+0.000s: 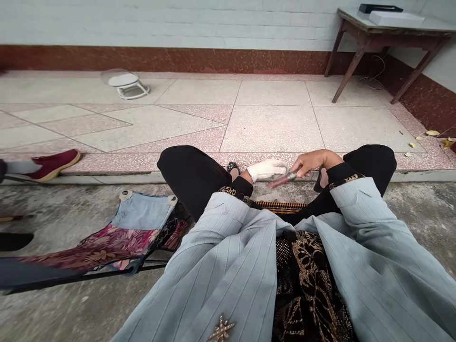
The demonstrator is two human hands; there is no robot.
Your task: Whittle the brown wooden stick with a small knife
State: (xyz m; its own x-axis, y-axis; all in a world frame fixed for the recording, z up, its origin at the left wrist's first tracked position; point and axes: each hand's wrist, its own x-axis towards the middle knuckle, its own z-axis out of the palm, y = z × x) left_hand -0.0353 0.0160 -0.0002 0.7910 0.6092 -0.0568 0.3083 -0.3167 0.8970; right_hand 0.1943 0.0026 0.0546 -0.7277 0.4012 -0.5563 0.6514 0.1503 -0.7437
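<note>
My left hand [268, 169] wears a white knitted glove, its fingers drawn together between my knees. Whether it holds something is hidden. Bare, my right hand [312, 161] is closed on a slim reddish-brown stick-like tool [280, 181] with a silvery ring-like collar near my fingers. The tool's free end points down and left, just below the gloved fingers. It is blurred, and its kind is unclear. Beneath my lap shows the edge of a woven black-and-yellow seat [281, 207].
At my left stands a folding chair [138, 212] of denim and floral cloth. Another person's red shoe [57, 166] rests by the raised tiled step [270, 128]. A small white stool [130, 85] and a wooden table [370, 35] stand near the wall. Yellowish scraps [432, 133] lie at right.
</note>
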